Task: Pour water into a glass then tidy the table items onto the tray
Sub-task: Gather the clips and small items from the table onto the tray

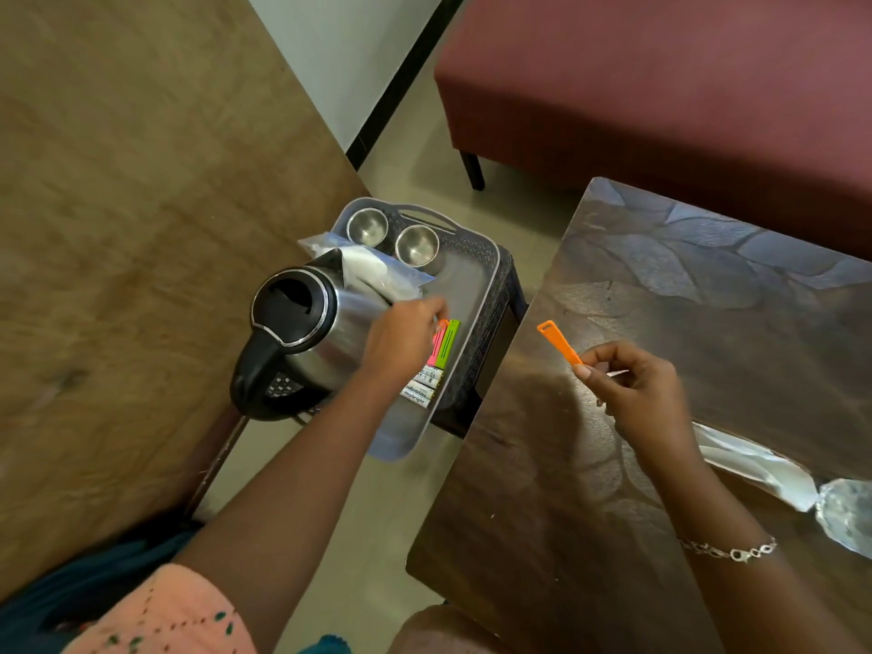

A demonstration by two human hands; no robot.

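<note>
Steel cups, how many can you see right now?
2. Both stand side by side at the far end of the grey tray: one steel cup to the left, the other to its right. None looks hidden.

Single head-worn view — looking steeply down, close over tray [476, 295], table [613, 464].

1. a maroon upholstered bench [660, 82] on dark legs is standing at the top right.
2. a pale wall [339, 54] with black skirting is meeting a beige tiled floor [415, 148].
3. light is glancing off the dark glossy wooden table [684, 285].
</note>
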